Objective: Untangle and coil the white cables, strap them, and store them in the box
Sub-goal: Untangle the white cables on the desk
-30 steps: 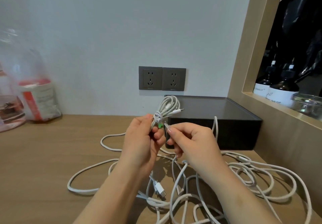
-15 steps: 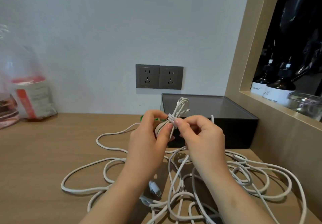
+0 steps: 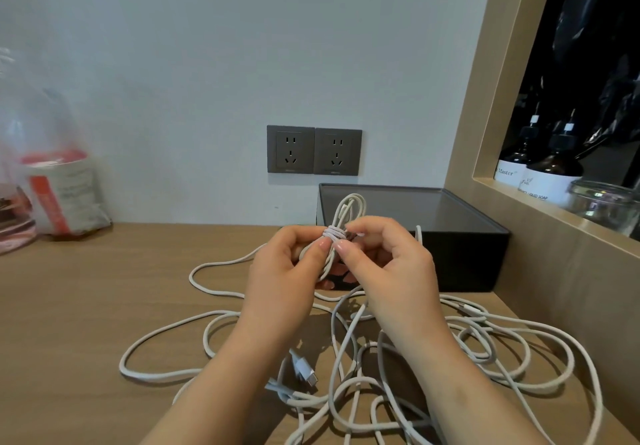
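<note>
White coiled cable (image 3: pixel 341 233) sits between your two hands, above the wooden worktop (image 3: pixel 104 306) and before the dark box (image 3: pixel 460 236). Your left hand (image 3: pixel 287 271) grips it and your right hand (image 3: pixel 388 268) pinches its wrapped middle, while loose cables (image 3: pixel 485 347) lie below.

place: we see a home | cues: wooden counter (image 3: pixel 86 306), wall sockets (image 3: pixel 314 150), liquid soap bottles (image 3: pixel 550 171) in a niche
</note>
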Available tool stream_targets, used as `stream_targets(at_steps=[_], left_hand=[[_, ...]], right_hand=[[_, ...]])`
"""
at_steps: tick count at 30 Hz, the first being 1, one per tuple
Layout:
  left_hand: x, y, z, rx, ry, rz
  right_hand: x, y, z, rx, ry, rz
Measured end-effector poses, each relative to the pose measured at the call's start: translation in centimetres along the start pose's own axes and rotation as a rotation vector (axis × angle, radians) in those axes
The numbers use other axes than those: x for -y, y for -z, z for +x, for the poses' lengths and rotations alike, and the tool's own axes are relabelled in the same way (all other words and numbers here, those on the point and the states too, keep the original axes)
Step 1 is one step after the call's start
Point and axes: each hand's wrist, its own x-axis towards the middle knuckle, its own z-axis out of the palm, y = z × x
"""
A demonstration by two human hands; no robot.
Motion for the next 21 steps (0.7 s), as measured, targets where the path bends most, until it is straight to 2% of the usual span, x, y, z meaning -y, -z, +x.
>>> stream_targets(at_steps=[5,10,15,18,21], left_hand=[[-0.3,0.1,0.2,0.004,0.151,-0.230],[-0.4,0.3,0.4,0.006,0.230,-0.367],[-0.5,0.4,0.6,-0.006,0.284,-0.510],[-0.3,0.7,0.7,-0.089,0.260,-0.460],[0.1,0.8,0.6,-0.175,0.153,-0.195]], right_hand=[[0.0,0.4,0.3,-0.022,-0.050,0.082],[-0.9,0.8,0.6,-0.055,0.040,-0.251],[-1.4,0.6,0.6,-0.028,0.085,-0.426],[-1.3,0.5,0.5,0.026,0.048,-0.430],[-0.7,0.2,0.3,0.045,0.079,-0.383]])
